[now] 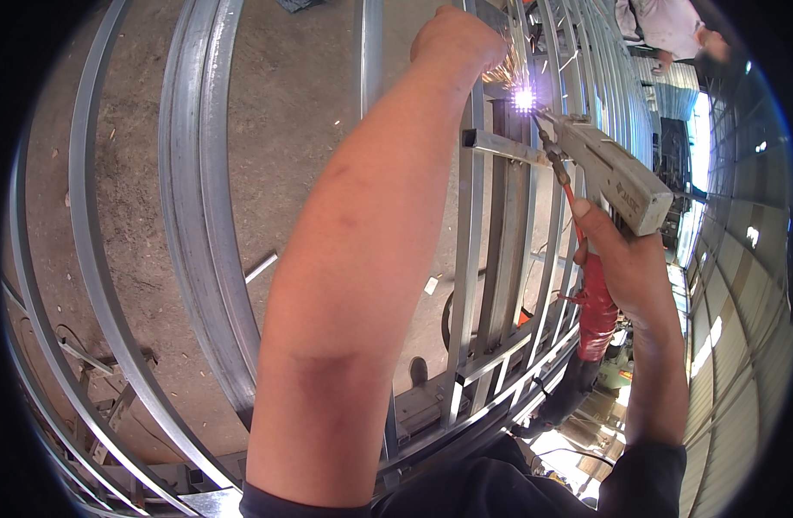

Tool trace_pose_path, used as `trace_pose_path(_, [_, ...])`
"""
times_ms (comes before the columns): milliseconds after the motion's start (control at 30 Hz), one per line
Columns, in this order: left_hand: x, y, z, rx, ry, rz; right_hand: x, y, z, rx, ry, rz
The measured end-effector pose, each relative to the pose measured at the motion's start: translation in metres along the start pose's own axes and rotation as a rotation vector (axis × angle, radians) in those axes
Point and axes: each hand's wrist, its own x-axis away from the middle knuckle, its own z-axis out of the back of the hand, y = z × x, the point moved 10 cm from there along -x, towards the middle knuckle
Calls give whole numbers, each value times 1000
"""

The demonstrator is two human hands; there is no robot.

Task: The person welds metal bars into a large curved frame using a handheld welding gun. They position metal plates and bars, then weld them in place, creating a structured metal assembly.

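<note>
My right hand (625, 272) is wrapped round the handle of a beige, boxy welding torch (616, 164), its thumb on the near side. The torch's nozzle points up and left at a bright white-violet arc (524, 99) on a metal frame, and orange sparks spray toward my left hand. My left arm stretches across the middle. At its end my left hand (455, 41) is closed in a fist beside the frame; what its fingers hold is hidden. Just below the arc, a short square steel tube (504, 145) crosses the long bars.
Long steel bars (470, 285) run along the frame on the right, and curved-looking metal profiles (193, 173) lie to the left. A red-wrapped cable (597, 311) hangs below the torch. Another person (664, 30) is at the upper right. Brown ground (336, 95) shows between the bars.
</note>
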Motion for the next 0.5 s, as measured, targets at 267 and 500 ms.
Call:
trace_pose_path(267, [-18, -7, -5, 96, 6, -238, 2, -1, 1, 14, -12, -1])
trace_pose_path(500, [-12, -6, -10, 99, -19, -169, 5, 2, 3, 52, -35, -29])
